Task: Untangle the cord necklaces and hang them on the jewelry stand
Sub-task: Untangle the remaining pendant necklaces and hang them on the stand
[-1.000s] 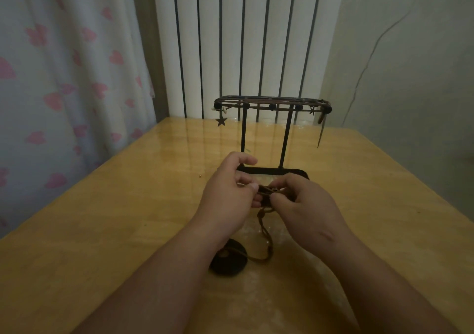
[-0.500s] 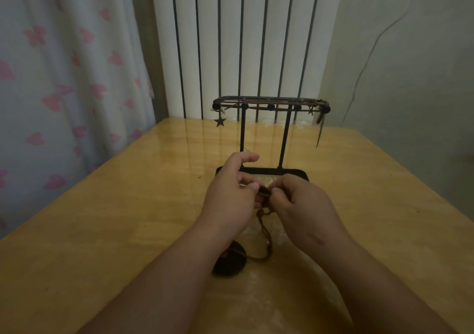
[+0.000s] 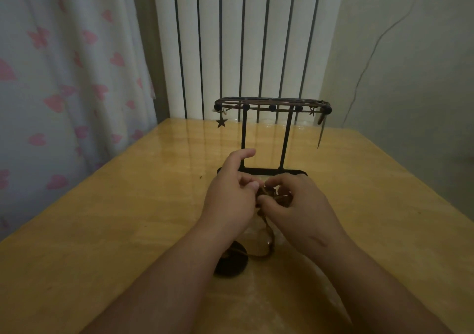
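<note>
As the knot (image 3: 269,193) seemingly needed slack, the left hand (image 3: 228,197) and right hand (image 3: 301,206) each pinched the cord (image 3: 268,233) close together, its pendant (image 3: 232,263) lying on the table (image 3: 102,231) near the stand (image 3: 264,138).

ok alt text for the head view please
Left hand and right hand pinch a knotted brown cord necklace over a wooden table, its dark round pendant lying on it. Behind stands a black jewelry stand with a star charm hanging.

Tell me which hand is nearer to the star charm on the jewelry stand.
Left. The left hand is below the star charm, slightly to its right; the right hand is lower and further right. Both pinch the cord necklace.
</note>
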The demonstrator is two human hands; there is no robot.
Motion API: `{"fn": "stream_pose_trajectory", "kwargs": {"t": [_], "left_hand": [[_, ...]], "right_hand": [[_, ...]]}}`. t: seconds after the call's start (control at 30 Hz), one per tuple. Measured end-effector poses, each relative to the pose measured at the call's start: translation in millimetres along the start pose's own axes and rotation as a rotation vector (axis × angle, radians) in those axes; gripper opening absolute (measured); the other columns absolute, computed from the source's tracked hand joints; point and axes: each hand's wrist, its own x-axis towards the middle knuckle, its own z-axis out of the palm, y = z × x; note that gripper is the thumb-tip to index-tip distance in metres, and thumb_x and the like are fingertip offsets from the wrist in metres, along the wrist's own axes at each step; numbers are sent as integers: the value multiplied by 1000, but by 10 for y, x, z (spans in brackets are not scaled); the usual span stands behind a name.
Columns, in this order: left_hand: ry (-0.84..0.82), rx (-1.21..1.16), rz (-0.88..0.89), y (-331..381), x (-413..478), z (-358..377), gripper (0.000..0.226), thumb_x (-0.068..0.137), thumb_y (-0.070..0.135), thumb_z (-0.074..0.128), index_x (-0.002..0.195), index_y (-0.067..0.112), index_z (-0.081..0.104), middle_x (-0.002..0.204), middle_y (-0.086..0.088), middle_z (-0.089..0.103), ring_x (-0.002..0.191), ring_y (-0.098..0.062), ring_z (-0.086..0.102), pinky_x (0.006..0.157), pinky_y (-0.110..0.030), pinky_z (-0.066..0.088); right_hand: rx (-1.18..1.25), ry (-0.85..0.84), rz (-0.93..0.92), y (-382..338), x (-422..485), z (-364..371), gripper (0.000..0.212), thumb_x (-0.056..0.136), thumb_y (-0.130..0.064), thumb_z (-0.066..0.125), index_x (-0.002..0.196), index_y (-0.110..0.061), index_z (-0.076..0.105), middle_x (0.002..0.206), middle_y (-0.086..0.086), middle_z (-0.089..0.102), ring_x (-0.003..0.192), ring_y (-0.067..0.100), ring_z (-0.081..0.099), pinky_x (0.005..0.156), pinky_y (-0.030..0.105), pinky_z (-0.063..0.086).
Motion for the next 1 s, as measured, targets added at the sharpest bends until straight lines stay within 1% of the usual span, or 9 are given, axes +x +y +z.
{"fn": "stream_pose_trajectory", "kwargs": {"t": [0.07,0.17,0.33,0.47,0.53,0.63,0.77,0.87,1.0], "left_hand": [[8,8,17,12,-1,2,55,97,6,56,137,43,45,94,6,69,89,-6,68,65,-14,54],[17,7,40,27,-2,-2,55,97,6,57,136,42,45,93,7,69,87,-4,69,66,-13,54],[23,-35,24,35,-3,1,54,97,4,56,138,39,48,98,8,69,86,-4,70,69,-16,57],[-17,-61,-3,30,-11,-3,60,98,1,53,140,42,47,102,10,73,92,-5,71,79,-23,59],[-30,-86,-19,23,-12,-11,60,98,0,53,141,42,46,100,9,75,92,-6,72,84,-29,60],[-30,-95,-53,11,7,-29,58,98,3,53,139,43,46,99,9,75,93,-7,71,87,-32,58],[-46,-151,-98,7,18,-32,53,99,6,53,136,43,50,99,5,73,90,-12,69,77,-29,58],[-50,-200,-118,27,18,-39,48,100,8,51,130,45,53,104,1,69,90,-14,66,71,-27,55],[-58,-297,-140,20,21,-37,38,100,9,50,121,40,56,105,-5,71,95,-20,70,87,-40,58]], "right_hand": [[20,7,-14,-12,0,-8,24,84,-42,66,106,-39,60,103,-17,53,90,1,56,77,17,51],[82,21,-4,-24,-9,-50,22,89,-32,65,110,-38,63,90,-26,59,81,-13,58,61,6,44],[132,95,10,-24,-2,-62,26,92,-23,64,117,-27,62,98,-17,59,91,-1,57,72,10,43],[160,72,39,-8,1,-69,22,93,-20,62,113,-29,61,104,-12,63,94,3,60,76,20,50],[197,42,46,-12,-4,-79,20,93,-19,62,105,-34,60,101,-12,65,91,2,60,75,22,52],[208,7,31,-32,-18,-83,20,93,-18,62,101,-36,61,93,-17,66,86,-1,62,73,21,52],[293,24,78,-31,-10,-110,13,96,-20,58,101,-32,59,85,-10,69,68,-5,64,57,13,47],[276,47,101,-20,-8,-142,14,97,-21,55,96,-30,65,76,-8,67,64,-5,61,56,18,47],[318,92,121,-32,-7,-155,17,97,-24,55,88,-29,67,67,-8,64,56,-5,57,48,13,41]]}}
